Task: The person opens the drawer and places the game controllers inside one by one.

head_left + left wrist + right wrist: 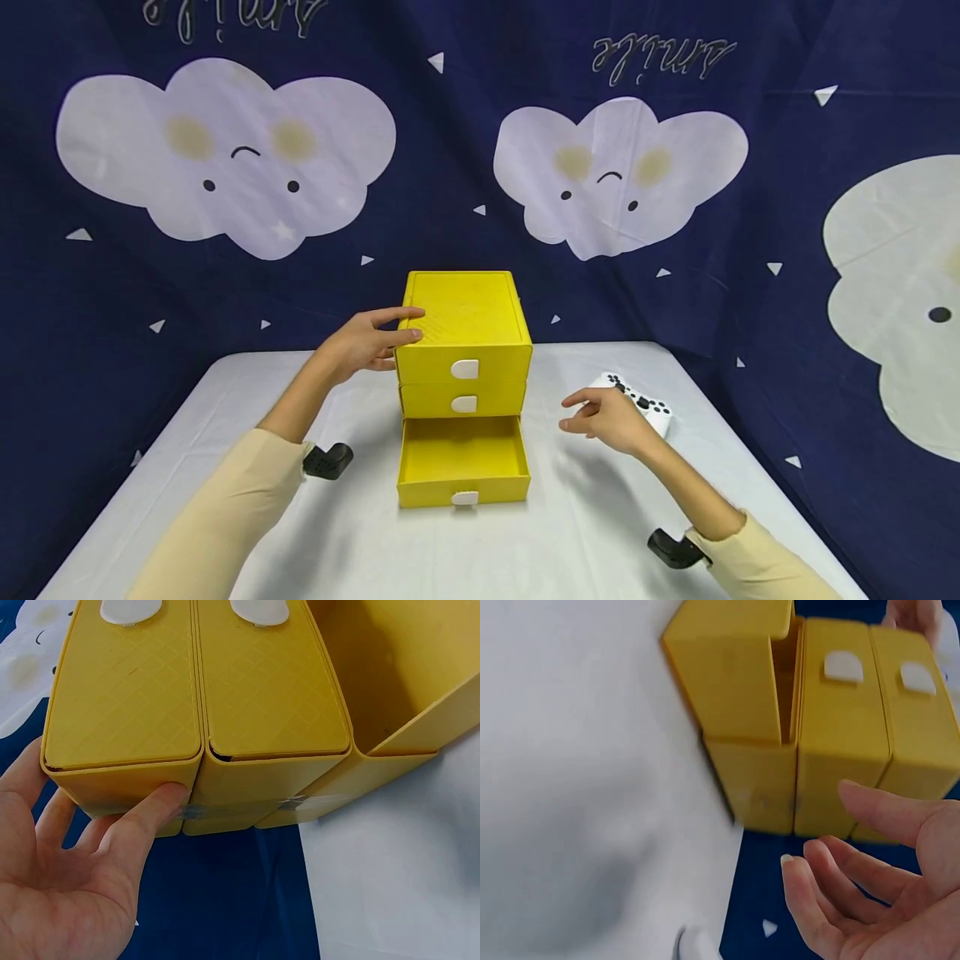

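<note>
A yellow three-drawer cabinet (467, 308) stands on the white-covered table, with white tabs on its drawer fronts. Its bottom drawer (463, 490) is pulled out and shows a bare floor; the upper two are closed. My left hand (365, 340) touches the cabinet's upper left edge, two fingertips lying on the top. In the left wrist view, the thumb (154, 814) lies against the yellow side wall. My right hand (609, 419) hovers to the cabinet's right with loosely bent fingers and nothing in them. Partly hidden behind it is a white game controller (658, 414).
The white tablecloth (360, 542) covers the table. Behind it hangs a dark blue cloth (442, 167) with printed clouds and small triangles. A black device is strapped at each wrist, below the cream sleeves (225, 508).
</note>
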`<state>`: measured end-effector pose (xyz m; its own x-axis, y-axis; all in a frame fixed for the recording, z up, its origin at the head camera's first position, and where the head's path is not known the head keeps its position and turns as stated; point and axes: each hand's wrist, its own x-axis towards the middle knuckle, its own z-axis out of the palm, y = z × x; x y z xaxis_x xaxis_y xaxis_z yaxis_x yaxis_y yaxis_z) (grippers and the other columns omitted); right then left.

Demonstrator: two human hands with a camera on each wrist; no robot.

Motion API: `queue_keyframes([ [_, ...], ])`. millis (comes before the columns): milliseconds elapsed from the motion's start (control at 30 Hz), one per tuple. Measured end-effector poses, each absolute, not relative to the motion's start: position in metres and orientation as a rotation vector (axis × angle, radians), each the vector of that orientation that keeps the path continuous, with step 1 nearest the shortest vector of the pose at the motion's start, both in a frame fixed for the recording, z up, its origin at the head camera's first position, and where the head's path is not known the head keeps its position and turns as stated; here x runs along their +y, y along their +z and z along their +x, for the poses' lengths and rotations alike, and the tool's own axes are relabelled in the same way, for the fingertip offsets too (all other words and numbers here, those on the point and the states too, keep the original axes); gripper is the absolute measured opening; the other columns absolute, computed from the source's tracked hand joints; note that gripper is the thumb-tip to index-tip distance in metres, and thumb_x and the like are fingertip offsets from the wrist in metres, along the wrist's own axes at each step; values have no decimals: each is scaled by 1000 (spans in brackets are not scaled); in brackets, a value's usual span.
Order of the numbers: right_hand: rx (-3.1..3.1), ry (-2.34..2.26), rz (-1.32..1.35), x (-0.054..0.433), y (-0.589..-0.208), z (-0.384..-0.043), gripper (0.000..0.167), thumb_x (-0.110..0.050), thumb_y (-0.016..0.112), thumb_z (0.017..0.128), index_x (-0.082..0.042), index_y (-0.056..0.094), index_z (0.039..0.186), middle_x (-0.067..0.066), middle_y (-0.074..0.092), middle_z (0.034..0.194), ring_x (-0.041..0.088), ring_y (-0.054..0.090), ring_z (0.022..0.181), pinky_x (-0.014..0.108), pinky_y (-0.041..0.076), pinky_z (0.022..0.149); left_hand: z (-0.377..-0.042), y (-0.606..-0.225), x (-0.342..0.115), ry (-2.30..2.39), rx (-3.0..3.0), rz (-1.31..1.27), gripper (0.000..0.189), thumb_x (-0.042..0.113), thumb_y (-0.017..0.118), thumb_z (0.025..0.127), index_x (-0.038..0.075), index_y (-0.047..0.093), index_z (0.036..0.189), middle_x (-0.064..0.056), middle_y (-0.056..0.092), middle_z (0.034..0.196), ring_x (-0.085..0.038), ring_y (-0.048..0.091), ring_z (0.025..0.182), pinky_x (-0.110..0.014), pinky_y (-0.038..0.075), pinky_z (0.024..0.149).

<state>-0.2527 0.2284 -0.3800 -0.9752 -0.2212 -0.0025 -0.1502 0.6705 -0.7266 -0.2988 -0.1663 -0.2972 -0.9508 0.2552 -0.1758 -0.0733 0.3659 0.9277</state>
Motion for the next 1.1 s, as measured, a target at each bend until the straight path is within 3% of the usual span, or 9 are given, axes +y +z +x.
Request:
queue_keyframes([
  [333, 2932, -1189, -163, 272, -379, -259, 46, -28, 82, 86, -4, 71, 124, 8, 78, 94, 16, 71, 81, 30, 55, 71, -298, -297, -165, 1619, 2337, 148, 56, 34, 70, 98, 31, 50, 150, -7, 36, 163, -35, 50, 140, -48, 52, 107],
  [500, 3012, -1125, -63, 290, -381, -264, 53, -34, 82, 86, -4, 69, 128, 11, 77, 99, 23, 69, 92, 30, 52, 75, -297, -296, -166, 1622, 2333, 144, 56, 33, 70, 98, 30, 50, 151, -8, 36, 163, -35, 51, 139, -48, 51, 107],
  [700, 3073, -1066, 67, 314, -392, -269, 58, -37, 81, 85, -4, 66, 130, 23, 74, 111, 41, 66, 108, 44, 51, 85, -297, -296, -165, 1615, 2334, 148, 56, 34, 70, 98, 30, 50, 151, -8, 39, 162, -34, 54, 136, -47, 53, 106],
  [1100, 3086, -1042, 272, 342, -412, -277, 67, -41, 77, 88, 0, 58, 138, 35, 64, 124, 50, 59, 113, 56, 48, 87, -295, -295, -166, 1626, 2332, 149, 56, 34, 70, 98, 30, 51, 150, -8, 39, 161, -34, 53, 137, -47, 53, 106],
])
